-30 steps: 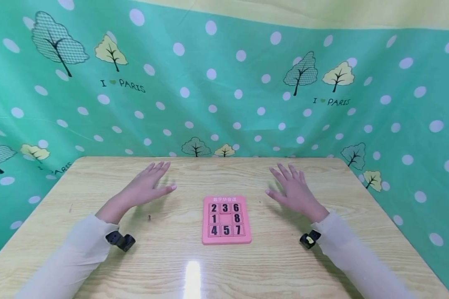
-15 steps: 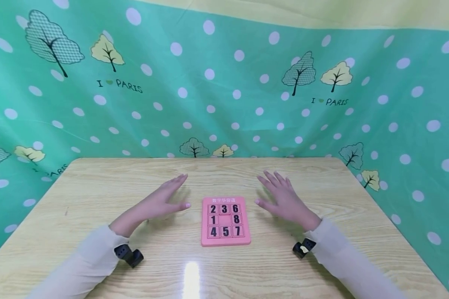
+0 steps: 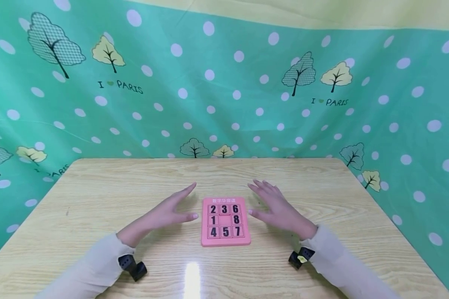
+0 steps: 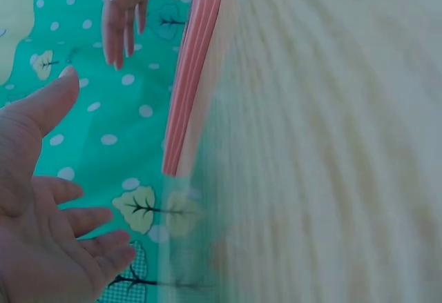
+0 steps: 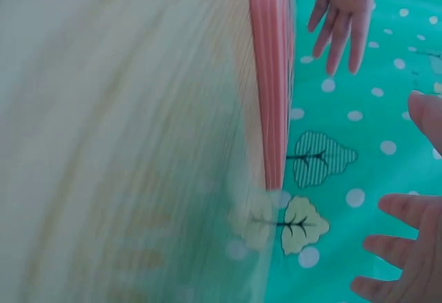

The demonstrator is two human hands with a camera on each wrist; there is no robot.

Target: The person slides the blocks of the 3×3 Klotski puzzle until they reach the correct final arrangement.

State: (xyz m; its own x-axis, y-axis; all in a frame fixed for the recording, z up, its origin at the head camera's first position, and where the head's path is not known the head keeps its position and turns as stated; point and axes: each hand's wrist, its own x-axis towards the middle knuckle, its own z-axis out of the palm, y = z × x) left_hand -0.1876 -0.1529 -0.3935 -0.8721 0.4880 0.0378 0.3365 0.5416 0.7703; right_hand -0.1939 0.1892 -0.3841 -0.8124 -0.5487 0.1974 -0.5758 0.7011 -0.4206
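Observation:
A pink number slide puzzle [image 3: 226, 242] lies flat on the wooden table. Its rows read 2 3 6, then 1, a gap, 8, then 4 5 7. To its left hovers my left hand [image 3: 168, 214], fingers extended and thumb pointing at the puzzle's side, not touching it. On the opposite side my right hand [image 3: 278, 209] is held the same way, its thumb tip very near the puzzle's right edge. Both wrist views show the puzzle's ridged pink side edge [image 4: 193, 75] and the palms with spread fingers. Neither hand holds anything.
The light wood table [image 3: 153, 274] extends around the puzzle, with a bright lamp reflection near its front. A green dotted curtain [image 3: 224, 83] with printed trees hangs behind and at the sides. A black wrist camera [image 3: 132, 267] sits on each forearm.
Both hands have moved inward and slightly nearer the table's front, closing in on the puzzle from either side. The puzzle stays where it was, its tiles unchanged.

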